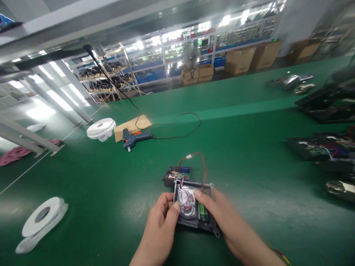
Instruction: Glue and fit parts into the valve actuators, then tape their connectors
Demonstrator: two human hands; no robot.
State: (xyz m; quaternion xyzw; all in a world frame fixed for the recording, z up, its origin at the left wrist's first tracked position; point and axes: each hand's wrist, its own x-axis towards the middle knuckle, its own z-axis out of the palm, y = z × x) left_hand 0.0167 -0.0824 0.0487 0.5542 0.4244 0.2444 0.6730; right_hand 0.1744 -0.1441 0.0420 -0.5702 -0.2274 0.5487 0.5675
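Between both hands is a dark plastic housing [191,222], its open side facing up. Inside it lie a coiled cable in a clear bag [186,207] and a green battery-like block [203,212]. My left hand [161,225] grips the left edge, thumb over the rim. My right hand [222,218] holds the right side, its thumb pressing near the bag. Just beyond sits a smaller black case [169,181] with a circuit board and a blue part. Red wires with a white connector [189,156] arch up between the two.
A glue gun [135,138] rests by a cardboard sheet [132,126], its cord trailing across the green table [116,192]. White tape rolls [43,218] lie at left. Black housings with boards [318,147] and a metal part [340,189] stand at right. Shelves and cartons [240,60] are behind.
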